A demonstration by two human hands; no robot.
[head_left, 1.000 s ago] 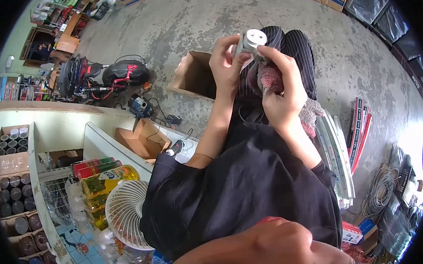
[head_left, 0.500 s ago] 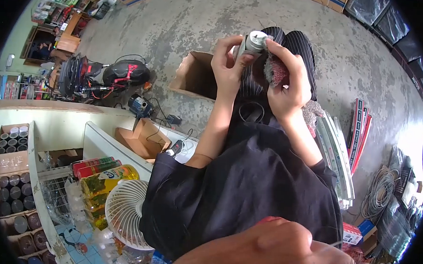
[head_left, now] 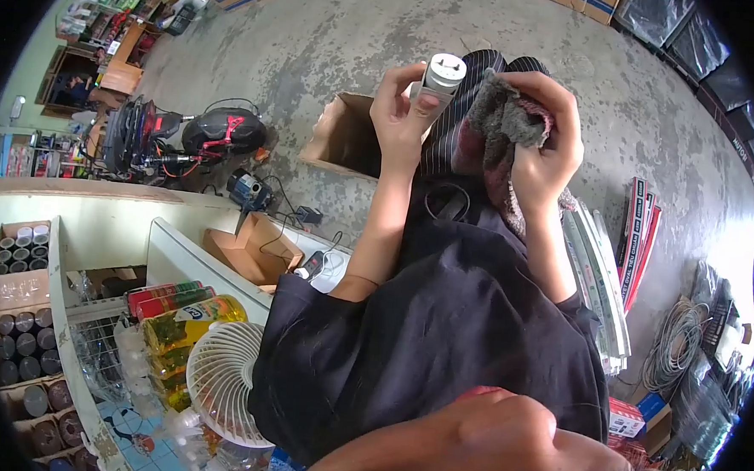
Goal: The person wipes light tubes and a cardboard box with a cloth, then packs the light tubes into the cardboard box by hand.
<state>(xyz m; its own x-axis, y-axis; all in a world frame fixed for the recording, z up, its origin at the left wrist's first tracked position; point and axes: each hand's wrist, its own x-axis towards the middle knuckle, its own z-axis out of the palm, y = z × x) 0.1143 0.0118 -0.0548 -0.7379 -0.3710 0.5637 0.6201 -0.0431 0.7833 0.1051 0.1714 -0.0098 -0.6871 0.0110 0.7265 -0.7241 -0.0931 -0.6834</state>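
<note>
My left hand [head_left: 403, 113] is wrapped round a white cylinder [head_left: 446, 70]. Its round end faces up and carries two small dark prongs or marks; a greyish sleeve or label shows below the end, and the lower part is hidden. To the right, my right hand [head_left: 546, 133] grips a worn grey and dark red rag [head_left: 509, 119], bunched between thumb and fingers and hanging down over my lap. The rag is apart from the cylinder. Both hands are above my knees in dark striped trousers [head_left: 437, 149].
An open cardboard box [head_left: 331, 131] stands on the floor left of my legs. A fan [head_left: 231, 381], yellow bottles [head_left: 176, 332] and a white counter [head_left: 105, 208] are close on my left. Long white strips [head_left: 592, 272] and red-black boxes [head_left: 637, 241] lie on my right.
My right hand has drawn the rag off the cylinder's end, to the right and slightly down. My left hand has tipped the cylinder a little and shifted it slightly left.
</note>
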